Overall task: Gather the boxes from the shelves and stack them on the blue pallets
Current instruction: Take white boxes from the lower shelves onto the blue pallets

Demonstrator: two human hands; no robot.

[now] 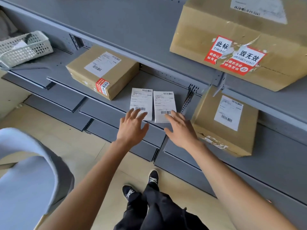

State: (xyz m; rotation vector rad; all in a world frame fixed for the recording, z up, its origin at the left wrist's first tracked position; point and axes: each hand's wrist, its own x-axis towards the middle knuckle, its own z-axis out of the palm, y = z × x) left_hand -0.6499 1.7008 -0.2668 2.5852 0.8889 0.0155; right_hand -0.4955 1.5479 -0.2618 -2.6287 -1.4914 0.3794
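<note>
Two small white boxes with barcode labels lie side by side on the grey shelf: the left white box and the right white box. My left hand reaches over the near end of the left one with fingers spread. My right hand hovers at the near end of the right one, fingers straight. Neither hand grips anything. A brown cardboard box with a white label sits to the left on the same shelf.
A larger brown box stands on the shelf to the right, and a big carton with red stickers sits on the shelf above. A white mesh basket rests at far left. A pale rounded object is at lower left.
</note>
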